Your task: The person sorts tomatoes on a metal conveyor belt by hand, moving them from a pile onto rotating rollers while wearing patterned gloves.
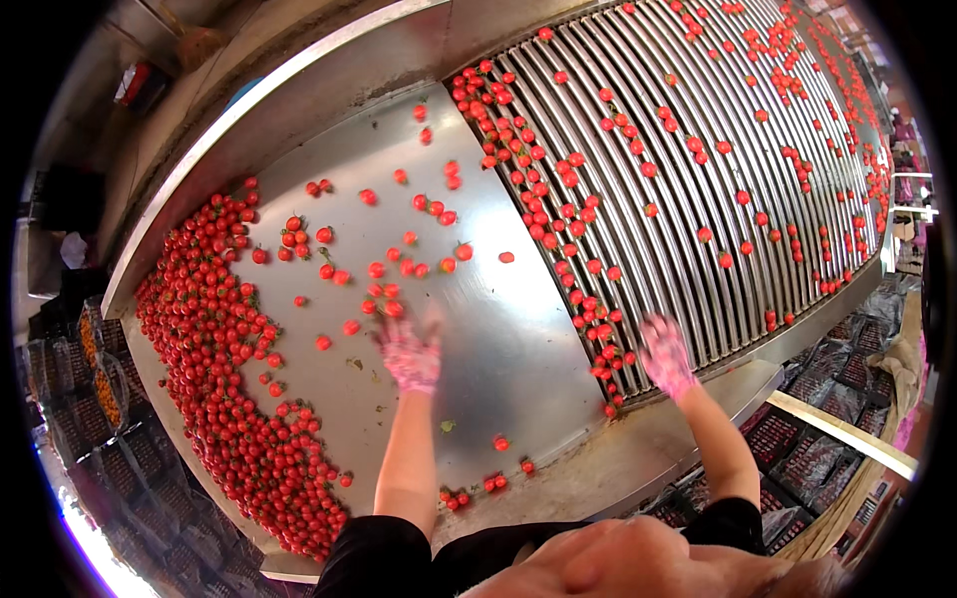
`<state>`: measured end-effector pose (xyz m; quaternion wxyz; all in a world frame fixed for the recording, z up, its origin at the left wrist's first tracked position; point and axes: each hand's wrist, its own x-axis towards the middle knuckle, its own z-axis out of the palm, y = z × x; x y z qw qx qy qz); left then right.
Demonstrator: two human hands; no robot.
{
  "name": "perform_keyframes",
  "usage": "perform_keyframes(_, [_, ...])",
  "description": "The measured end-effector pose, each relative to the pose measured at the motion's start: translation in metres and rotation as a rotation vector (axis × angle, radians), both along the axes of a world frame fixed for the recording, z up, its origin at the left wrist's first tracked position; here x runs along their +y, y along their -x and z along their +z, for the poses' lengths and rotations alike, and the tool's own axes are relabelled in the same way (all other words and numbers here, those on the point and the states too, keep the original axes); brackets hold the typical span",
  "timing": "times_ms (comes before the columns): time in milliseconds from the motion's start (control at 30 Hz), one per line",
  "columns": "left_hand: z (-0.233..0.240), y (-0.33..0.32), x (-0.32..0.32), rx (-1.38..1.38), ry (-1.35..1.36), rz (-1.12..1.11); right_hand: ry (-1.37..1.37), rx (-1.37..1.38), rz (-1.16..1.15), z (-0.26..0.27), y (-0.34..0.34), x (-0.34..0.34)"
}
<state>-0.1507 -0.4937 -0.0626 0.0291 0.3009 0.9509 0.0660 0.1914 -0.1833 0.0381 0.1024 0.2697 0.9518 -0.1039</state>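
My left hand [410, 357], in a pink patterned glove, is over the smooth metal sheet [516, 359], its fingers spread and blurred. Just beyond its fingertips lies a small cluster of cherry tomatoes [383, 299]. On the near part of the roller conveyor [635, 247] is my right hand [665, 353], gloved alike, with nothing visible in it. Beside it, a band of cherry tomatoes [549, 239] sits along the first rollers. More tomatoes [447, 264] are scattered over the sheet, some blurred. A dense heap of them [224, 366] fills the sheet's left end.
A raised metal wall [299, 97] runs along the far side, and a metal ledge [568, 478] along the near side. Stacked dark crates [804, 441] stand at the lower right, with more crates [127, 478] at the lower left. Leaf scraps [448, 426] lie on the sheet.
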Motion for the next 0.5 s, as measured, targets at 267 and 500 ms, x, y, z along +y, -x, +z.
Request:
perform_keyframes(267, [0.007,0.017,0.007,0.038,0.115,0.242,-0.004,0.425,0.050,-0.081,0.237,0.100])
perform_keyframes(500, [0.001,0.018,0.010,0.023,0.149,0.235,-0.226,0.056,0.067,-0.115,0.337,0.144])
